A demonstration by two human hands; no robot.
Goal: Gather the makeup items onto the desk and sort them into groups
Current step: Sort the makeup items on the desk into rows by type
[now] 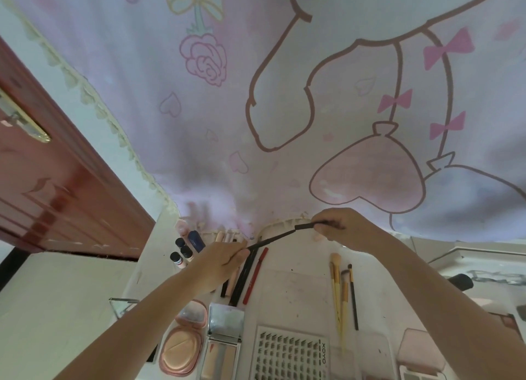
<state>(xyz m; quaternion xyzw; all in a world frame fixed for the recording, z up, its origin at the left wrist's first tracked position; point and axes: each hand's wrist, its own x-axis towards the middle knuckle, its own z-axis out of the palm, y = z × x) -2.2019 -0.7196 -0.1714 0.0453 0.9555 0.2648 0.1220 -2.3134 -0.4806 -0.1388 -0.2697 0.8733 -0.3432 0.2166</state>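
Hands up over desk (299,283), both pinching one thin black pencil (280,235): left hand (227,258) fingers curled on lower end, right hand (338,227) on upper end w/ cap. Below: black & red pencils (252,277) by left hand, brushes (343,291) right, pink compact (182,339), lash tray (290,354) at near edge.

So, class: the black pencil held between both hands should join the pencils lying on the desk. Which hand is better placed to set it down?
Left. The left hand pinches the black pencil right above the pencil group; the right hand holds the far end.

"XOYO" on the false-lash tray (290,354) edge.
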